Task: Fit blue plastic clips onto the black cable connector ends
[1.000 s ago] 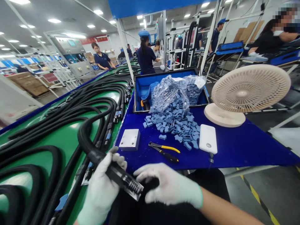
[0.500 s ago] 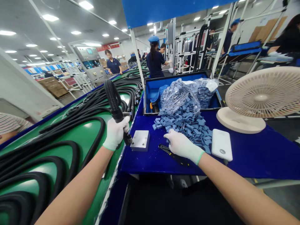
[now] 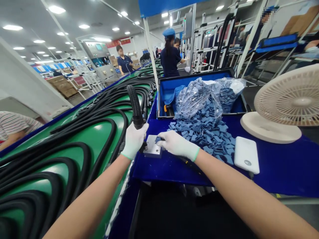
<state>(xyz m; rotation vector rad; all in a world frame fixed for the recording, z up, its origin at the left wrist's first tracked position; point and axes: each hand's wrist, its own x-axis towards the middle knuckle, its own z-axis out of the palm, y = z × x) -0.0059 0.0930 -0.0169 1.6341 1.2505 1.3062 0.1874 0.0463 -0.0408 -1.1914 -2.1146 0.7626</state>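
Note:
In a white glove, my left hand [image 3: 134, 137] is closed around the end of a black corrugated hose [image 3: 136, 108], whose ribbed length stands up above the fist. The hose's lower fitting, with a small spring, is beside a silver metal block [image 3: 153, 152] on the blue table. My gloved right hand [image 3: 173, 142] pinches a small blue-grey plastic clip [image 3: 158, 139] over the top of that block. A heap of similar plastic clips [image 3: 206, 132] lies behind and right of my right hand. Pliers [image 3: 191, 166] lie partly hidden under my right wrist.
A blue bin [image 3: 161, 99] with plastic bags [image 3: 199, 96] of clips stands behind the heap. To the right are a white power bank [image 3: 246, 154] and a beige fan [image 3: 271, 129]. Several black hoses [image 3: 82, 136] cover the green conveyor [image 3: 97, 131] on the left. Co-workers stand farther back.
My right hand has moved left from the edge of the heap to the metal block, now with a clip in its fingers. My left hand still holds the hose. The view has shifted slightly.

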